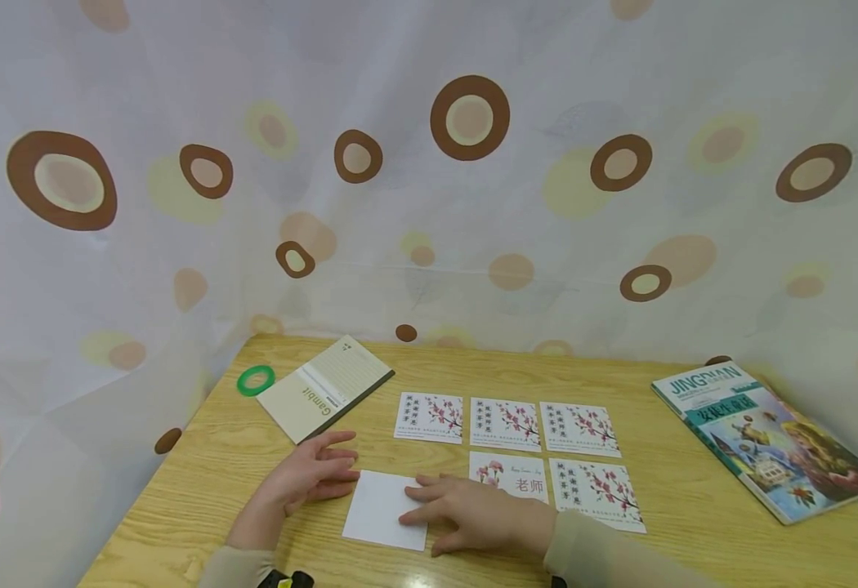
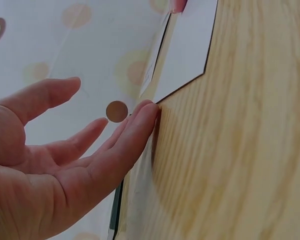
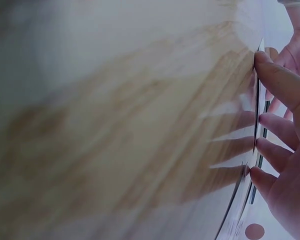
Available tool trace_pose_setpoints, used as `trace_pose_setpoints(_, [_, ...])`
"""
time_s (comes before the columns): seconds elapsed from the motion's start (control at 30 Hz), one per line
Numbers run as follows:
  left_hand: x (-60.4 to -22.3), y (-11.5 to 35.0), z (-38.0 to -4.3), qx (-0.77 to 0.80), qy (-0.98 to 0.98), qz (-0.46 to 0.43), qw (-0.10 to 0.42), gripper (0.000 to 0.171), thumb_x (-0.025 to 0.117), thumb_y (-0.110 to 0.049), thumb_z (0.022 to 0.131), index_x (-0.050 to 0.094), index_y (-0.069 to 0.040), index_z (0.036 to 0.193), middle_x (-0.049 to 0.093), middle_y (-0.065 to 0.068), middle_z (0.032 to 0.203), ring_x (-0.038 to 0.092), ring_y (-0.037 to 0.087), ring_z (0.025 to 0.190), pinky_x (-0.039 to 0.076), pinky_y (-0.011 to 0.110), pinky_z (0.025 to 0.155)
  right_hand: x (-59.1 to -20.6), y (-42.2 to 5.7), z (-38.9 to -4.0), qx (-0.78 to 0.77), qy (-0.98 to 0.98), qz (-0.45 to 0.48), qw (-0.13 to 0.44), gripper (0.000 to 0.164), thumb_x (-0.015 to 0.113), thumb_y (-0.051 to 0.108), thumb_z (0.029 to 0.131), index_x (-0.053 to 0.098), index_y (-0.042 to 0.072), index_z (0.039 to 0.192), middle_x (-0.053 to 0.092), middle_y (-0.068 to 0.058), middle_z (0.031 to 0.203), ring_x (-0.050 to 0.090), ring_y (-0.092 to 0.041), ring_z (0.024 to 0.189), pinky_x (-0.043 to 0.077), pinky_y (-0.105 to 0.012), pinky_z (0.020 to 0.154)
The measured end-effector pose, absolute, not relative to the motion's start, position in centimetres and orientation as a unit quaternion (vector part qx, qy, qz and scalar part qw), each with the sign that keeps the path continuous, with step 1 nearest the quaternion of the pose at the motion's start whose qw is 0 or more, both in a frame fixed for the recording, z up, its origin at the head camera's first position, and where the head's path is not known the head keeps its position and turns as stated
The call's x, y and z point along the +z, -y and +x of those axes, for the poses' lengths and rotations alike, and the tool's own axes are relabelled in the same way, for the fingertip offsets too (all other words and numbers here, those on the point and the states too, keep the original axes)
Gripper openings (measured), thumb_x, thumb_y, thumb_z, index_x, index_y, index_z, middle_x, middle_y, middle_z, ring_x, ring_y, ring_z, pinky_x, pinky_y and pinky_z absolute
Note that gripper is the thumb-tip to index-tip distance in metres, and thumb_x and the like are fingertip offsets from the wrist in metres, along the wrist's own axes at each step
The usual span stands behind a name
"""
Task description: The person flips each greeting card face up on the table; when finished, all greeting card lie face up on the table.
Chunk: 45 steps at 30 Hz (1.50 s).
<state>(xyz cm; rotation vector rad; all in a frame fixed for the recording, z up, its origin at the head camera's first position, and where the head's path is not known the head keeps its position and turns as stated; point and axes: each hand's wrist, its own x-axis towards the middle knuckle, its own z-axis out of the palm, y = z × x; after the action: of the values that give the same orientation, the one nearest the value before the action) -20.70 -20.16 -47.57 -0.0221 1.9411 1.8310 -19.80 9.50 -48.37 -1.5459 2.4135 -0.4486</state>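
A plain white card lies flat on the table between the two hands. My right hand reaches over it from the right, its fingers spread and their tips resting on the card; the thumb is at the near right edge. To the left, my left hand stands with fingers loosely spread, a fingertip beside the card's corner. Whether it touches the card I cannot tell. Partly behind the right hand is a carnation card. Next to it lies a plum-blossom card, with a row of similar cards behind.
A beige notebook lies at the back left, with a green tape roll beside it. On the right is a picture book. A dotted curtain closes off the back and sides of the wooden table.
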Motion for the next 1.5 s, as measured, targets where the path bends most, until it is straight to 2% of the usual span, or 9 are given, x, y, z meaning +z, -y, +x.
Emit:
trace_pose_setpoints(0.3, [-48.0,19.8,-20.7,0.665,-0.707,-0.003,0.240,0.063,0.060,-0.008,0.098,0.029,0.005,0.151,0.041,0.034,0.144,0.064,0.017,0.105,0.058,0.039,0.089,-48.5,-9.5,-19.9,-0.166,-0.834,-0.507,0.138,0.056,0.066,0.043,0.092,0.053,0.024,0.144,0.044,-0.005,0.154,0.038,-0.027,0.145,0.038,-0.043,0.115])
trace_pose_setpoints(0.43, [-48.2,19.6,-20.7,0.662,-0.710,0.010,0.239,0.059,0.060,-0.006,0.097,0.035,0.010,0.147,0.044,0.033,0.143,0.063,0.017,0.107,0.057,0.039,0.091,-48.7,-9.5,-20.2,-0.169,-0.836,-0.500,0.151,0.058,0.067,0.043,0.091,0.053,0.024,0.144,0.042,-0.005,0.155,0.036,-0.027,0.146,0.038,-0.042,0.115])
trace_pose_setpoints(0.6, [-48.3,19.5,-20.7,0.658,-0.712,0.025,0.244,0.052,0.063,-0.004,0.094,0.045,0.013,0.140,0.049,0.030,0.142,0.063,0.015,0.108,0.057,0.034,0.091,-48.7,-9.4,-20.2,-0.172,-0.839,-0.492,0.154,0.055,0.069,0.039,0.092,0.054,0.023,0.142,0.044,-0.005,0.155,0.037,-0.027,0.145,0.039,-0.041,0.115])
trace_pose_setpoints(0.87, [-48.4,19.5,-20.8,0.655,-0.715,0.030,0.242,0.051,0.063,0.000,0.093,0.046,0.015,0.138,0.051,0.030,0.141,0.064,0.013,0.103,0.057,0.029,0.089,-48.4,-9.3,-20.2,-0.172,-0.850,-0.475,0.152,0.050,0.068,0.034,0.094,0.056,0.026,0.141,0.045,-0.001,0.154,0.037,-0.023,0.146,0.042,-0.042,0.113])
trace_pose_setpoints(1.3, [-48.7,19.6,-20.7,0.638,-0.735,0.046,0.225,0.047,0.068,0.001,0.089,0.054,0.013,0.132,0.055,0.028,0.138,0.065,0.016,0.106,0.057,0.030,0.089,-48.3,-9.2,-20.1,-0.161,-0.849,-0.485,0.137,0.052,0.070,0.038,0.092,0.057,0.025,0.140,0.046,-0.003,0.153,0.040,-0.024,0.144,0.041,-0.039,0.113])
trace_pose_setpoints(1.5, [-48.7,19.7,-20.7,0.630,-0.741,0.066,0.223,0.049,0.069,0.000,0.089,0.053,0.012,0.133,0.050,0.029,0.142,0.062,0.024,0.116,0.056,0.030,0.091,-48.0,-9.4,-20.0,-0.180,-0.848,-0.472,0.158,0.050,0.062,0.044,0.096,0.054,0.027,0.142,0.045,-0.001,0.154,0.038,-0.023,0.145,0.040,-0.039,0.114])
